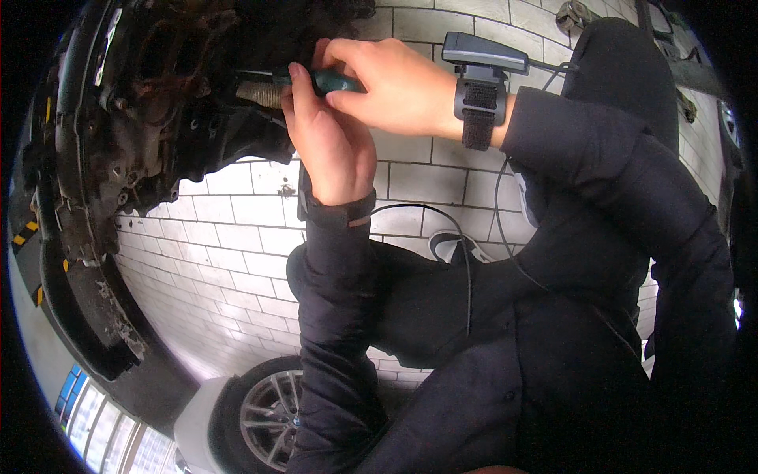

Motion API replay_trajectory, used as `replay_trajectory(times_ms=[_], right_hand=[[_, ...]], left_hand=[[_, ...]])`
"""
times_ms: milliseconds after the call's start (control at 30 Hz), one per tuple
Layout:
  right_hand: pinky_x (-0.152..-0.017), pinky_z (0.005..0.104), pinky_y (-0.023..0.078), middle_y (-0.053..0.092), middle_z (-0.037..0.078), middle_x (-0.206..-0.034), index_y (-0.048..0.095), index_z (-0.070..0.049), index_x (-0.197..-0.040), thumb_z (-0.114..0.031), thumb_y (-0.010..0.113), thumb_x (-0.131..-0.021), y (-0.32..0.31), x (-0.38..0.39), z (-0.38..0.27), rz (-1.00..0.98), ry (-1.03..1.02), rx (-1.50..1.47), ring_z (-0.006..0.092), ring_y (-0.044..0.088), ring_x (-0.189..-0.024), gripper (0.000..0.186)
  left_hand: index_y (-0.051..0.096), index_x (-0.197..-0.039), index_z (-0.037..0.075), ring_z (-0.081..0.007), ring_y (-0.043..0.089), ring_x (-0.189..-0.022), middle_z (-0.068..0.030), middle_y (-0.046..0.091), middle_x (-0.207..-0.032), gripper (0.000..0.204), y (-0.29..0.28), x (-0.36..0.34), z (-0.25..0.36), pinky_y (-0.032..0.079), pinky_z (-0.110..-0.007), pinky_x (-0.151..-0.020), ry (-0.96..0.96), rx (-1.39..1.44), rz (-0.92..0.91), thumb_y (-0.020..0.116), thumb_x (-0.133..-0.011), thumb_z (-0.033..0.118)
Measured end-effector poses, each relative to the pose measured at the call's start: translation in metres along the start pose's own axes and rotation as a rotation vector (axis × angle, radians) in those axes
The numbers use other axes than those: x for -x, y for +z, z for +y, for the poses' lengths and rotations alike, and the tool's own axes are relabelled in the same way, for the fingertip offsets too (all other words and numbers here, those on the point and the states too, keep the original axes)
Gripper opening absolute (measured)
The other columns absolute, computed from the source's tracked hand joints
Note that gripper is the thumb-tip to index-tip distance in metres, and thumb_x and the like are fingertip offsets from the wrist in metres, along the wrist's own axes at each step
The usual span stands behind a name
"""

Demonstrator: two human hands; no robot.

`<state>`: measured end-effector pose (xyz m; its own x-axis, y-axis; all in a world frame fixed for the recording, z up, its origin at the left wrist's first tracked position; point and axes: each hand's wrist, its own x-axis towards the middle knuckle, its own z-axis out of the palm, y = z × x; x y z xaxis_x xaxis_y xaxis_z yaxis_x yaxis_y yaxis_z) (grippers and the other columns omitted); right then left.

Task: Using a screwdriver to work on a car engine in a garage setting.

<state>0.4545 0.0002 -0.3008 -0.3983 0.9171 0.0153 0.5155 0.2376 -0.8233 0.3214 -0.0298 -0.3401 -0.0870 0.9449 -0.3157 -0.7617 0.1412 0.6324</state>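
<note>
My right hand [387, 83] is closed round the dark green handle of a screwdriver [338, 81]. Its thin shaft points left into a dark, greasy engine assembly [158, 95], where the tip is lost in shadow. Just below, my left hand [332, 146] is raised with its fingers curled against the front of the same handle. A tan ribbed hose [260, 94] runs under the shaft, close to my left fingertips. Both wrists wear black straps, and a grey box-shaped device [485, 54] sits on the right one.
White floor tiles [260, 213] lie beneath. Thin black cables [466, 268] hang from my wrists across my bent legs. A car wheel [268, 415] stands at the lower left, near a dark curved beam [118, 316]. Metal parts [574, 16] are at the upper right.
</note>
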Motion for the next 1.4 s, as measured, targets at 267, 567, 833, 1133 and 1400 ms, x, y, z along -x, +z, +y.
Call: replay_trajectory(times_ms=[267,567,833,1133,1400], right_hand=[[-0.090,0.0444,0.060,0.074,0.024,-0.109,0.063,-0.005,-0.127,-0.021,0.070,-0.091,0.009,-0.005,-0.003,-0.012,0.048,-0.013,0.0426,0.073,-0.102,0.039],[-0.085,0.0455,0.059,0.074,0.025,-0.102,0.063,-0.004,-0.124,-0.021,0.068,-0.091,0.007,-0.001,-0.006,0.008,0.042,0.034,0.0444,0.072,-0.097,0.038],[-0.080,0.0443,0.059,0.074,0.024,-0.096,0.063,-0.004,-0.123,-0.024,0.069,-0.092,0.011,-0.002,-0.006,0.013,0.035,-0.016,0.0434,0.073,-0.092,0.038],[-0.072,0.0352,0.058,0.076,0.017,-0.089,0.062,0.001,-0.120,-0.029,0.077,-0.090,0.020,-0.001,-0.007,-0.034,0.201,-0.272,0.0272,0.075,-0.080,0.045],[-0.070,0.0318,0.057,0.073,0.013,-0.082,0.068,0.003,-0.109,-0.037,0.080,-0.091,0.016,0.002,-0.004,-0.100,0.205,-0.174,0.0205,0.072,-0.078,0.045]], left_hand=[[0.062,-0.125,0.006,-0.0202,0.068,-0.111,-0.0083,0.071,-0.117,0.039,-0.002,-0.004,0.005,0.053,-0.037,-0.098,0.027,-0.071,0.024,0.047,-0.112,0.038],[0.061,-0.125,0.010,-0.0206,0.068,-0.111,-0.0075,0.071,-0.117,0.034,-0.003,-0.003,0.002,0.053,-0.038,-0.097,0.018,-0.081,0.014,0.047,-0.112,0.038],[0.057,-0.130,0.006,-0.0198,0.062,-0.117,-0.0081,0.066,-0.125,0.035,0.003,0.002,0.008,0.048,-0.036,-0.103,0.033,-0.062,0.006,0.045,-0.113,0.034],[0.054,-0.132,0.002,-0.0231,0.060,-0.123,-0.0150,0.063,-0.135,0.039,0.005,0.010,0.017,0.047,-0.038,-0.108,-0.024,0.008,0.021,0.041,-0.113,0.035],[0.052,-0.133,0.002,-0.0240,0.061,-0.121,-0.0165,0.063,-0.136,0.039,0.004,0.013,0.019,0.048,-0.039,-0.107,0.018,-0.104,0.051,0.042,-0.113,0.035]])
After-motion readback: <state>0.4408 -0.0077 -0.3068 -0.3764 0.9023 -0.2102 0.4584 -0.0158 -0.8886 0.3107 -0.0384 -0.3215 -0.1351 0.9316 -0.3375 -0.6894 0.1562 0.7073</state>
